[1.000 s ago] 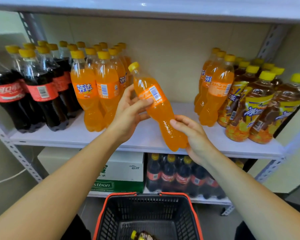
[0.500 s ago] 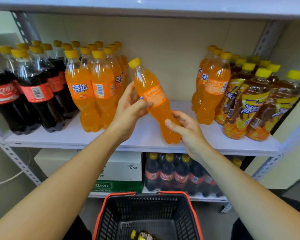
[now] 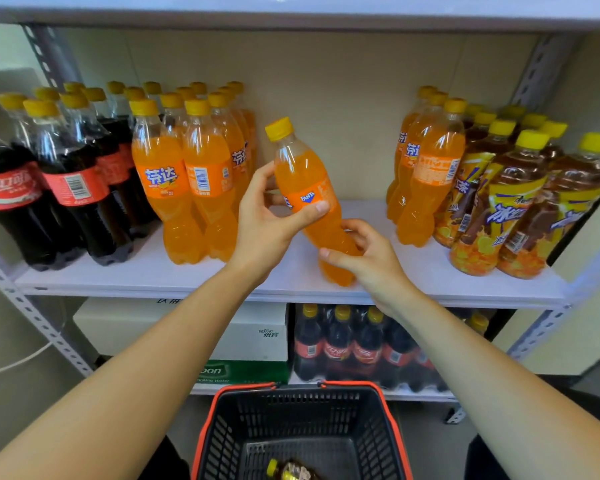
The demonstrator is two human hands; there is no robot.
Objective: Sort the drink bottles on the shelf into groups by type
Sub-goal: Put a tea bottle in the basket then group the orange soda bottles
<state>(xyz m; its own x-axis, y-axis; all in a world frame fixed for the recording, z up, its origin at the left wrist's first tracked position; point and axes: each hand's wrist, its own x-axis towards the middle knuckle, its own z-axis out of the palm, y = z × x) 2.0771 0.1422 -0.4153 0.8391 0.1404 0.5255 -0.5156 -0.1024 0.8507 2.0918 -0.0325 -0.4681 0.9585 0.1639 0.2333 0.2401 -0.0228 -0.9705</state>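
A: Where is the orange soda bottle (image 3: 305, 174) right now?

B: In the open gap in the middle of the shelf (image 3: 146, 271), tilted with its yellow cap leaning left. Whether its base touches the shelf board, I cannot tell.

A: Who has it?

B: Both hands. The left hand (image 3: 267, 223) grips it at the label, thumb across the front and fingers (image 3: 264, 174) curled behind. The right hand (image 3: 371, 265) wraps round the lower body just above the base.

A: How would it handle?

B: It is full, so I'd judge it fairly heavy for its size. The thin plastic gives a little under a squeeze, and the smooth wall could slip. The narrow waist at the label is the surest hold, and one hand there should do.

A: And where would it belong?

B: Probably with the orange group (image 3: 184, 188) standing just left, beside the cola bottles (image 3: 59, 188). A few more orange bottles (image 3: 426, 174) stand against the iced tea bottles (image 3: 510, 209) on the right. A basket (image 3: 208, 420) sits below.
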